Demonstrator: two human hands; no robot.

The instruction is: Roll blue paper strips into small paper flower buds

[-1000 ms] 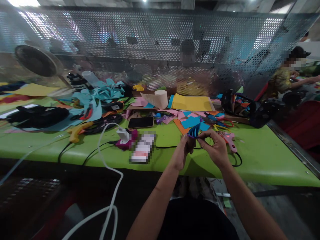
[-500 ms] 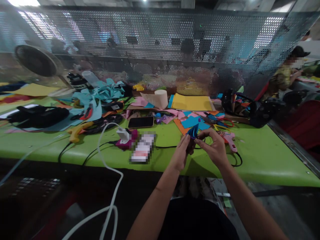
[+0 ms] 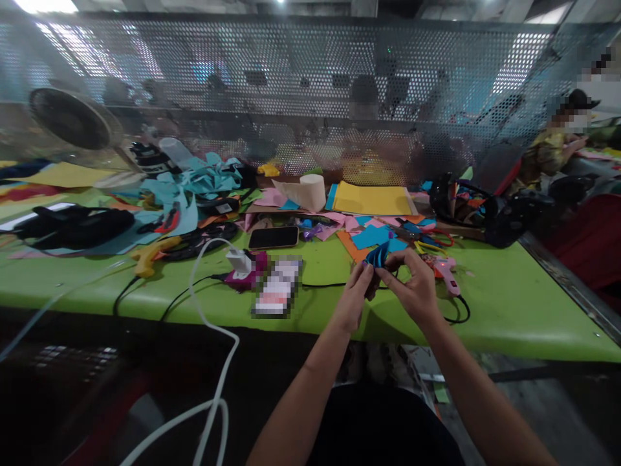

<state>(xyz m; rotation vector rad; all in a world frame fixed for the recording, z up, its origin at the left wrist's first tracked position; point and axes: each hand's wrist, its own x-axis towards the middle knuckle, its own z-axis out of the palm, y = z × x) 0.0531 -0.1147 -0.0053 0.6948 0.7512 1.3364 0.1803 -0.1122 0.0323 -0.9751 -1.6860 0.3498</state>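
A small blue folded paper piece (image 3: pixel 378 255) with layered, pointed folds is held up over the front of the green table. My left hand (image 3: pixel 358 291) pinches its lower left side between thumb and fingers. On the other side my right hand (image 3: pixel 411 285) grips its lower right edge, thumb and forefinger closed on it. The palms and fingers hide the bottom of the piece. Just behind lie flat blue paper pieces (image 3: pixel 371 236) on an orange sheet. A pink glue gun (image 3: pixel 447 275) with a black cord rests right of my right hand.
Left of my hands lie a phone with a lit screen (image 3: pixel 279 288), a dark phone (image 3: pixel 274 237) and a purple power strip (image 3: pixel 242 278) with a white plug. A yellow glue gun (image 3: pixel 152 254) is farther left. Yellow sheets (image 3: pixel 371 198) lie before a perforated metal screen (image 3: pixel 301 84).
The blue paper piece has turned in my fingers, so its folds now lean more to the right. Both hands have stayed in nearly the same place.
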